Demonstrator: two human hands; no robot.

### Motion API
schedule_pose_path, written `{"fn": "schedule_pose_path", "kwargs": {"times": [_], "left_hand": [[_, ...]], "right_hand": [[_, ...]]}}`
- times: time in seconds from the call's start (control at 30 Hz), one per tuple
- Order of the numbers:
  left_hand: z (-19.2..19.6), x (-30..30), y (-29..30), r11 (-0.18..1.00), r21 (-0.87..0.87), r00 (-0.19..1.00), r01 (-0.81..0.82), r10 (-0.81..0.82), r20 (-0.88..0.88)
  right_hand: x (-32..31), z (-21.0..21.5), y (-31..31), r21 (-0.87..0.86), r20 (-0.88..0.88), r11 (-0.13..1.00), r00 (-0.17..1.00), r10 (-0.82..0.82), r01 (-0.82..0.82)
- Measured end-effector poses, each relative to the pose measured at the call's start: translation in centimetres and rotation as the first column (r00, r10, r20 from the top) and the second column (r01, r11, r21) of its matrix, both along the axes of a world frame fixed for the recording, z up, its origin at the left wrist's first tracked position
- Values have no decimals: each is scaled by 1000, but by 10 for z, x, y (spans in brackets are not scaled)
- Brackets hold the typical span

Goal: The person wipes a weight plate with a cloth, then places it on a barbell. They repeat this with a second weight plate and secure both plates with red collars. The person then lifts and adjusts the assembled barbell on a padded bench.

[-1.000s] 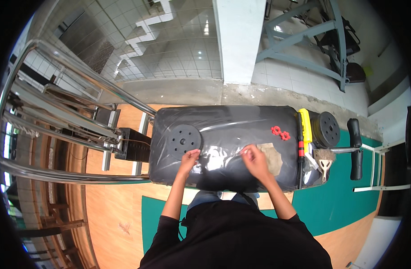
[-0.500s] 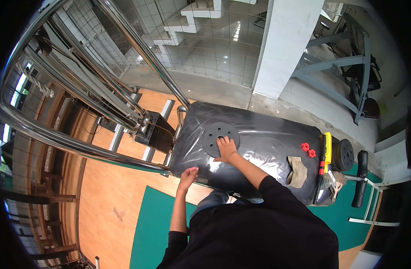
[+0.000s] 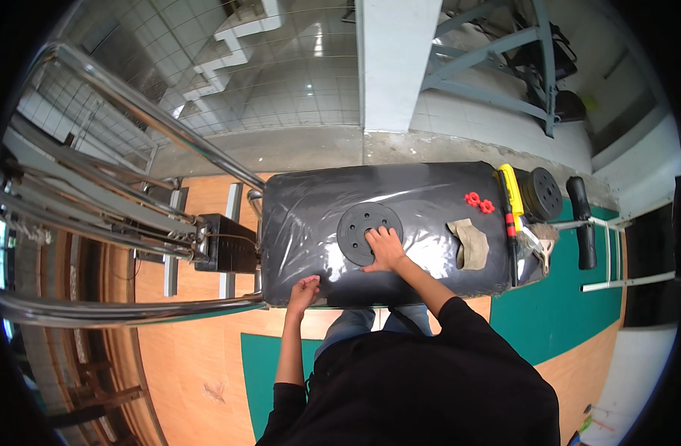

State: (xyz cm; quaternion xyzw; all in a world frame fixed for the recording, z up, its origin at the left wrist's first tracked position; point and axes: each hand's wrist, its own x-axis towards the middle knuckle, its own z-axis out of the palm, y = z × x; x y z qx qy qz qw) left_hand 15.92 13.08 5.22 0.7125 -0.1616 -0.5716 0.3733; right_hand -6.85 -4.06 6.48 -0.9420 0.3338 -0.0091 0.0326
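Wire mesh (image 3: 296, 67), a white pillar (image 3: 389, 67) and gym frames surround a black padded bench (image 3: 303, 189), seen from the head camera with twelve o'clock at the top. Beneath the right hand (image 3: 386, 251), a dark round disc (image 3: 353, 228) lies flat on the bench, its circle offering no long axis. The forearm comes in from between four and five o'clock; fingertips sit by the central hole, thumb spread toward the six o'clock rim. Whether those fingers grip cannot be told. Farther off, the left hand (image 3: 303, 294) waits toward seven-thirty from the disc, apart from it near the bench's front edge, fingers loosely curled, any small contents impossible to make out. At three o'clock, a tan cloth (image 3: 472, 245) lies between the disc and a black rod (image 3: 512, 253); two red knobs (image 3: 479, 203) rest between two and three. Beyond the rod are a brush (image 3: 546, 251) and upright dark plates (image 3: 546, 195). Chrome rails (image 3: 155, 119) flank the nine o'clock end.
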Motion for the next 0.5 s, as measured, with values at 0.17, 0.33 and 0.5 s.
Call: {"fn": "schedule_pose_path", "kwargs": {"times": [0.17, 0.33, 0.5], "left_hand": [[-8, -38, -60, 953, -34, 954, 301, -301, -11], [-10, -101, -112, 808, -74, 753, 585, -507, 419], [28, -170, -122, 678, 112, 494, 726, -628, 601]], "right_hand": [[-46, 5, 16, 67, -32, 973, 975, -221, 223], [-65, 8, 44, 74, -50, 938, 941, -335, 338], [-95, 10, 40, 51, -58, 944, 944, -323, 326]]}}
